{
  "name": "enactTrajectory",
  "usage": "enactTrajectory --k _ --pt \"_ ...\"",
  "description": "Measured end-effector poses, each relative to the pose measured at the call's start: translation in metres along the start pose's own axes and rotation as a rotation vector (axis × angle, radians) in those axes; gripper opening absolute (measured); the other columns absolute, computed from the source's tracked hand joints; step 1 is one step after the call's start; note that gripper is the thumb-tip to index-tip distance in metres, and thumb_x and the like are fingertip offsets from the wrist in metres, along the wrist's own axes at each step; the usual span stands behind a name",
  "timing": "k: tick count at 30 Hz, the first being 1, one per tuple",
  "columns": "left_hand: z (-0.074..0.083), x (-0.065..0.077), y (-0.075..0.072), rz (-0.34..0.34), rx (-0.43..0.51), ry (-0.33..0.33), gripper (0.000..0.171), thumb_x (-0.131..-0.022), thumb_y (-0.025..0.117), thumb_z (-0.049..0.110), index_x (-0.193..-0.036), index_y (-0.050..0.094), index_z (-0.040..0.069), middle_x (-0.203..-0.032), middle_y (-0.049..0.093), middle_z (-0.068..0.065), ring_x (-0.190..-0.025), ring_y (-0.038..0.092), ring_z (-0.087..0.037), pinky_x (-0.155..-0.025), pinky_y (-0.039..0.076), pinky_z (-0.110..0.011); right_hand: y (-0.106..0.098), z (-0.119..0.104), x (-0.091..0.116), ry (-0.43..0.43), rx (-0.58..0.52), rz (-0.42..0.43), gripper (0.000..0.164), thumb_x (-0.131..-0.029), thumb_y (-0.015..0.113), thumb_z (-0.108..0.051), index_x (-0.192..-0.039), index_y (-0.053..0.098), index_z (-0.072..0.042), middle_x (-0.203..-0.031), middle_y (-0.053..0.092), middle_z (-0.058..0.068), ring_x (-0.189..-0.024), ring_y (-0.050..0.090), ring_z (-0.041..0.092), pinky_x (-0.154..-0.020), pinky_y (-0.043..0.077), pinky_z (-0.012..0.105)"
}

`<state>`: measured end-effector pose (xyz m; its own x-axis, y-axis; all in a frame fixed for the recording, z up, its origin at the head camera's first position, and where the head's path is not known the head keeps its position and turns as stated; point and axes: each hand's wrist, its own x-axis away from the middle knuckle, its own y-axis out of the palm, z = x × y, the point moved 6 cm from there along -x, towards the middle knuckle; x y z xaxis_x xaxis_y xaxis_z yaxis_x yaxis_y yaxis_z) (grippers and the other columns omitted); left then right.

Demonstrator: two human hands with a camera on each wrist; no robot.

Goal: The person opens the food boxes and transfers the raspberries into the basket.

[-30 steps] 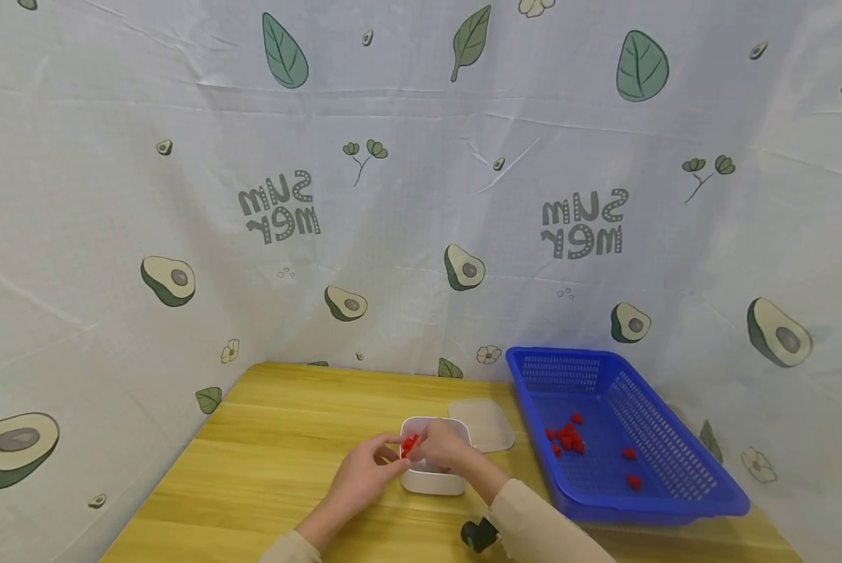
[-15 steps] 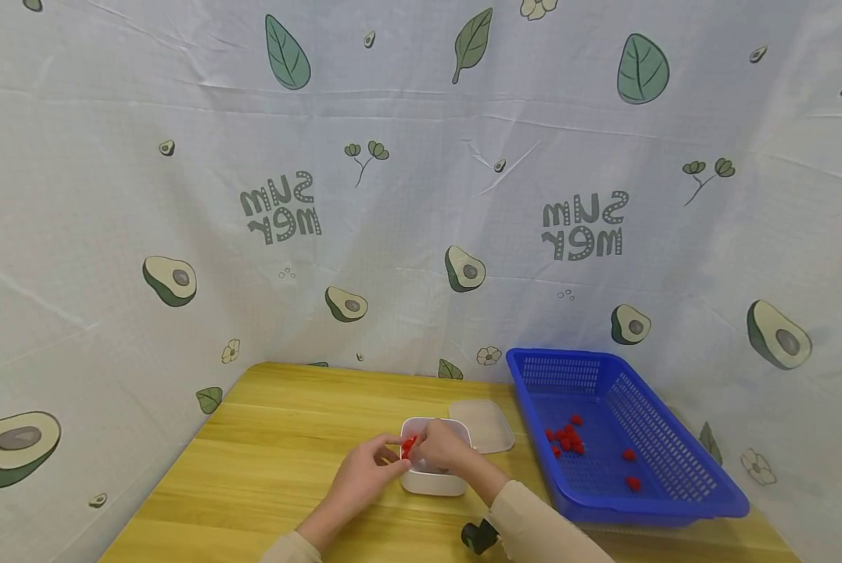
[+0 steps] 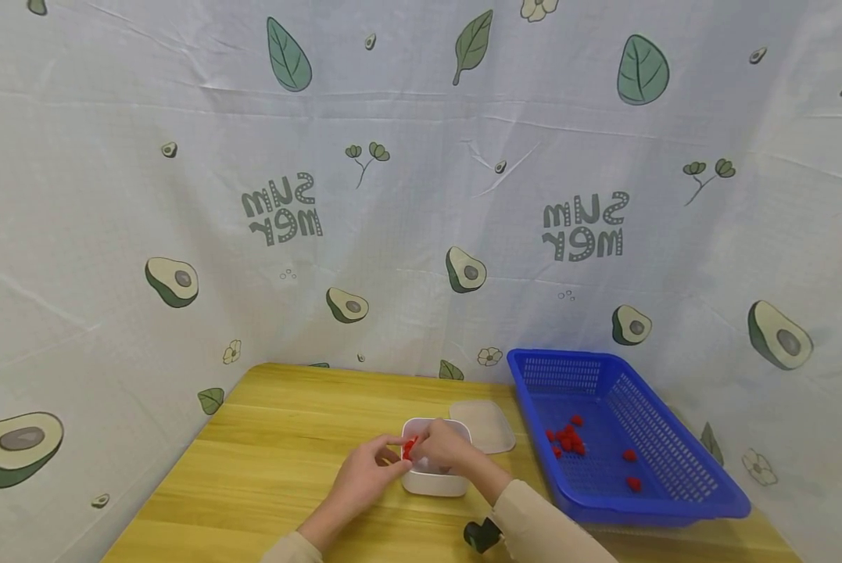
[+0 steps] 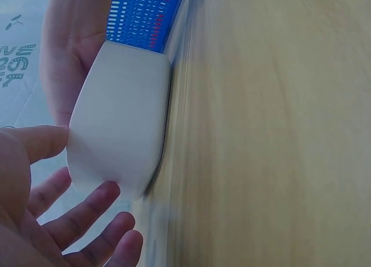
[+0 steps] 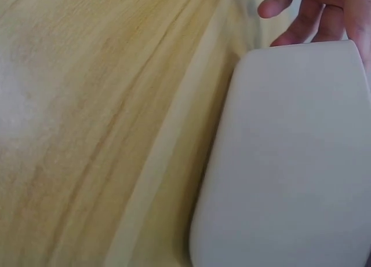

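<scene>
A small white box (image 3: 435,485) with rounded corners stands on the wooden table, top uncovered. At its left end, my left hand (image 3: 367,469) touches the rim and side with thumb and fingers. The left wrist view shows these fingers (image 4: 87,215) spread, one tip against the white wall. My right hand (image 3: 440,444) reaches down into the box from the right, beside small red pieces (image 3: 408,448); its fingertips are hidden, so whether it pinches one is unclear. Only the box wall (image 5: 284,163) and left-hand fingers (image 5: 316,18) appear in the right wrist view.
A blue plastic basket (image 3: 632,512) stands to the right, with several more red pieces (image 3: 568,442) on its floor. Behind the box lies a pale flat lid (image 3: 487,426). A black object (image 3: 481,536) shows beside the right sleeve. A patterned curtain (image 3: 406,234) hangs behind the table.
Both hands stay at the box, almost unmoved. The red pieces near the right fingers look slightly shifted. The whole view has drifted a little.
</scene>
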<state>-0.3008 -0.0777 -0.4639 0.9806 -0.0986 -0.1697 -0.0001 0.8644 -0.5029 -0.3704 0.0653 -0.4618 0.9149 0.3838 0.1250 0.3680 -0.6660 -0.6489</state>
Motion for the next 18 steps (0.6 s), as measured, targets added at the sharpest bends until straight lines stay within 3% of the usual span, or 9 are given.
enactTrajectory --k 5,9,14,18 --pt "0.000 -0.001 0.001 -0.001 -0.004 -0.004 0.038 -0.090 0.075 0.036 -0.124 0.069 0.018 -0.093 0.071 0.003 -0.085 0.061 -0.015 -0.070 0.048 -0.033 -0.013 -0.008 0.003 0.041 0.040 0.015 0.011 -0.087 0.072 -0.015 -0.080 0.073 -0.007 -0.067 0.055 0.001 -0.048 0.031 0.011 -0.044 0.029 0.023" --pt "0.000 -0.001 0.002 -0.005 -0.002 -0.010 0.038 -0.091 0.075 0.034 -0.124 0.069 0.018 -0.094 0.071 0.003 -0.086 0.060 -0.016 -0.071 0.048 -0.035 -0.027 -0.015 0.005 0.053 0.022 0.028 0.011 -0.087 0.073 -0.015 -0.088 0.077 -0.005 -0.086 0.068 0.008 -0.053 0.036 0.014 -0.047 0.035 0.024" --pt "0.000 -0.002 0.001 -0.005 -0.007 -0.011 0.037 -0.090 0.075 0.033 -0.124 0.069 0.020 -0.093 0.070 0.003 -0.084 0.060 -0.016 -0.070 0.048 -0.034 -0.045 -0.018 0.007 0.065 0.029 0.044 0.014 -0.089 0.073 -0.017 -0.097 0.078 -0.007 -0.095 0.068 0.004 -0.059 0.043 0.016 -0.050 0.040 0.025" --pt "-0.002 -0.002 0.001 -0.004 -0.007 -0.029 0.036 -0.089 0.076 0.037 -0.123 0.070 0.025 -0.093 0.070 0.005 -0.084 0.059 -0.015 -0.070 0.047 -0.033 -0.060 -0.019 0.011 0.081 0.015 0.065 0.015 -0.090 0.072 -0.018 -0.098 0.077 -0.007 -0.093 0.066 0.004 -0.050 0.033 0.013 -0.048 0.034 0.023"
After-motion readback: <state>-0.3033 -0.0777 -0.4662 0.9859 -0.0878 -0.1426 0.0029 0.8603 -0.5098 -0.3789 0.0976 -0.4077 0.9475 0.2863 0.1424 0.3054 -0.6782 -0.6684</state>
